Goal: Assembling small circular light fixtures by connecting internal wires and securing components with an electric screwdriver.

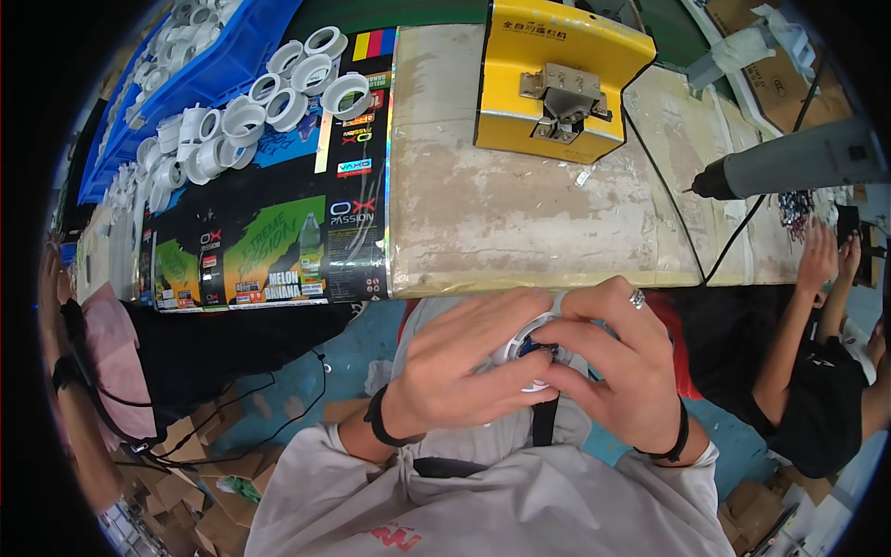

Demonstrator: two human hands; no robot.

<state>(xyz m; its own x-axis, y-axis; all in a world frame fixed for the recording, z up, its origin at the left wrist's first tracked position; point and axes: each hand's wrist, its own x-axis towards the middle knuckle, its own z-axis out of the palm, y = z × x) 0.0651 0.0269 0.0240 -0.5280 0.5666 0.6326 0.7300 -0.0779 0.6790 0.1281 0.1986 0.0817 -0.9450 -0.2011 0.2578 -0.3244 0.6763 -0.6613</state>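
Observation:
Just beyond the table's near edge, above my lap, I hold a round white plastic ring (512,347) with something dark blue inside it. My left hand (469,360) is closed round the ring's left side, fingers wrapped over it. My right hand (620,357) grips it from the right, with thumb and fingertips bent in at its opening. The fingers cover most of the ring, and I cannot make out what the dark blue part is. A metal ring sits on one of my right fingers, and a black band is round each wrist.
White plastic rings (243,121) stand grouped on a printed black sheet (357,251) at left, beside a blue bin (200,79) of more. A yellow machine (557,56) stands at the back. An electric screwdriver (789,167) hangs at right, near a cable. Co-workers sit on both sides.

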